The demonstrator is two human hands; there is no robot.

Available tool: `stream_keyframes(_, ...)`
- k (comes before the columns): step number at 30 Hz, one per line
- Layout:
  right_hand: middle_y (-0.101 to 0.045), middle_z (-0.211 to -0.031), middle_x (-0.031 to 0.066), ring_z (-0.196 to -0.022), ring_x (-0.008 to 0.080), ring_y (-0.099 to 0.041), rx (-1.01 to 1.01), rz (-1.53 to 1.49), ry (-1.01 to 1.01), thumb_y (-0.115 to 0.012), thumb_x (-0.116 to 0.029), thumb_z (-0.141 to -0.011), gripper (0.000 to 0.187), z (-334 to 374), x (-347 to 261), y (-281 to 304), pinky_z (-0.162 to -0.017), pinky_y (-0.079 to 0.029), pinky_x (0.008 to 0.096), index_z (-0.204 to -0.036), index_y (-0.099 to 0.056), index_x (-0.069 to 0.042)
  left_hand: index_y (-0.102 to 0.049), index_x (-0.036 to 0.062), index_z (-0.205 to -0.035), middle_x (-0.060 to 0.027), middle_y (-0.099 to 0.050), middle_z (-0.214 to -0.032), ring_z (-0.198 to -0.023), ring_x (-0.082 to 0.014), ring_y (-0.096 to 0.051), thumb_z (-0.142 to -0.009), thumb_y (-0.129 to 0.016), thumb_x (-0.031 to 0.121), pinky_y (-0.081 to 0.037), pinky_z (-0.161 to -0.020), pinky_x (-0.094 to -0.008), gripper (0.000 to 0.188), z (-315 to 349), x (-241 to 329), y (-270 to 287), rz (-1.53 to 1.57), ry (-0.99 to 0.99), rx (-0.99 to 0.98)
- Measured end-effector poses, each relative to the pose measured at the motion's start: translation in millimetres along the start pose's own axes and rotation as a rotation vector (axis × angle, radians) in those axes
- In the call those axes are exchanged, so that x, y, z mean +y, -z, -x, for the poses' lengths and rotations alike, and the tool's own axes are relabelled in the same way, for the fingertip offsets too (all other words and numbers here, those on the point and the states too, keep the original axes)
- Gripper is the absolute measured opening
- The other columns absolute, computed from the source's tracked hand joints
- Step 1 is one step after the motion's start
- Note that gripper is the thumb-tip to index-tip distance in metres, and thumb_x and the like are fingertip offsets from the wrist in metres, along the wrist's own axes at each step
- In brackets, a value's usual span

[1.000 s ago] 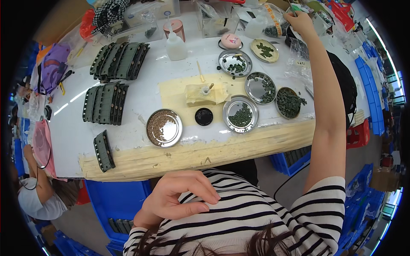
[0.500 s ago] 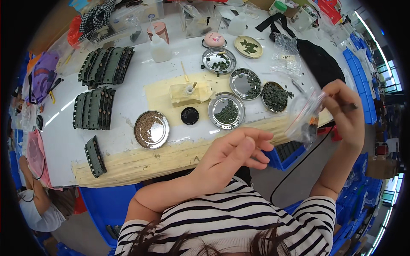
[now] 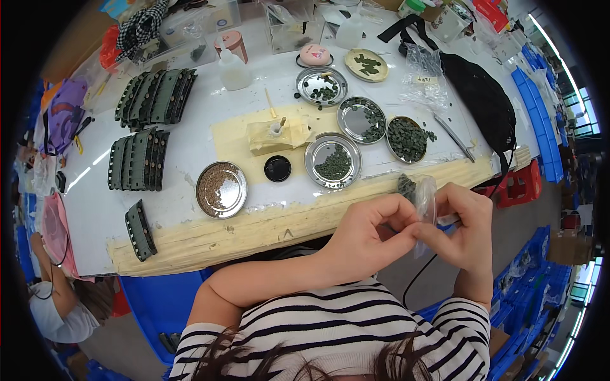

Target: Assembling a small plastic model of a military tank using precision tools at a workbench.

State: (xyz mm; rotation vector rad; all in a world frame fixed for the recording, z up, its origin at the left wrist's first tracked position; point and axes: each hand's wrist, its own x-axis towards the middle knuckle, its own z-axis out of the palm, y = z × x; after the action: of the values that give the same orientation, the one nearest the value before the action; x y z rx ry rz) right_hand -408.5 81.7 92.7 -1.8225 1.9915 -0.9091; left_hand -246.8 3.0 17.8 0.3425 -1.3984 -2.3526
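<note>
Both forearms bend inward, bringing the left hand [image 3: 372,240] and right hand [image 3: 465,225] together by the table's [image 3: 184,236] near edge, thumb tips close, fingers curled and pinching a clear plastic bag [image 3: 425,198] between them; dark green bits [image 3: 406,186] show at its left. Beyond, one round dish [image 3: 236,189] holds brown grains, another dish [image 3: 317,154] green pellets, a third dish [image 3: 352,115] scattered green pieces.

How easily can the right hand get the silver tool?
Probably yes: the silver tool lies uncovered on the table, and nothing seems to block the right hand. It's busy holding the bag with the left hand, though, so may need to let go first.
</note>
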Motion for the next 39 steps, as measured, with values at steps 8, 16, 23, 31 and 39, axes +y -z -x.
stream_keyframes(8, -0.053, -0.056, 0.0033, -0.048, 0.0107, -0.046, 0.063, -0.117, -0.139, -0.061, 0.002, -0.072, 0.010, 12, 4, 18, -0.047, -0.034, 0.0218, -0.066, -0.054, 0.002, -0.047, 0.0029, -0.108, -0.0074, -0.052, -0.106, -0.099, -0.0114, -0.051, -0.095, -0.051, 0.014, -0.045, -0.088, -0.0305, 0.017, 2, -4, 6, 0.107, -0.182, 0.000)
stream_keyframes(16, -0.066, -0.064, 0.0127, -0.051, 0.0169, -0.063, 0.381, -0.268, 0.301, -0.068, -0.015, -0.075, 0.017, 3, -10, 22, -0.046, -0.045, 0.0225, -0.068, -0.063, -0.001, -0.018, 0.0084, -0.145, -0.0148, -0.036, -0.135, -0.123, -0.0224, -0.041, -0.099, -0.034, 0.046, -0.039, -0.101, -0.0437, 0.061, 2, 4, -9, 0.423, 0.110, 0.089)
stream_keyframes(23, -0.060, -0.065, 0.0048, -0.055, 0.0111, -0.053, 0.185, -0.297, 0.377, -0.062, -0.009, -0.081, 0.010, -46, 19, 22, -0.053, -0.039, 0.0216, -0.081, -0.066, 0.001, -0.022, 0.0089, -0.144, -0.0136, -0.048, -0.127, -0.118, -0.0249, -0.051, -0.100, -0.036, 0.040, -0.051, -0.091, -0.0454, 0.056, 14, 23, 9, 0.416, 0.049, -0.066)
stream_keyframes(31, -0.059, -0.070, -0.0019, -0.055, 0.0016, -0.041, -0.170, -0.365, -0.070, -0.066, -0.025, -0.086, 0.025, -115, 61, -17, -0.049, -0.030, 0.0178, -0.094, -0.068, -0.002, -0.045, -0.0068, -0.126, -0.0113, -0.056, -0.104, -0.081, -0.0107, -0.056, -0.087, -0.062, 0.003, -0.057, -0.060, -0.0241, 0.044, 10, 44, 31, -0.446, -0.427, 0.505)
stream_keyframes(39, -0.068, -0.083, 0.0114, -0.044, 0.0017, -0.032, -0.338, -0.630, -0.305, -0.054, -0.032, -0.093, 0.033, -148, 60, -35, -0.046, -0.037, 0.0194, -0.107, -0.060, -0.003, -0.051, -0.0050, -0.121, -0.0107, -0.059, -0.098, -0.071, -0.0093, -0.059, -0.087, -0.063, 0.003, -0.053, -0.057, -0.0215, 0.037, -7, 50, 41, -0.522, -0.476, 0.617)
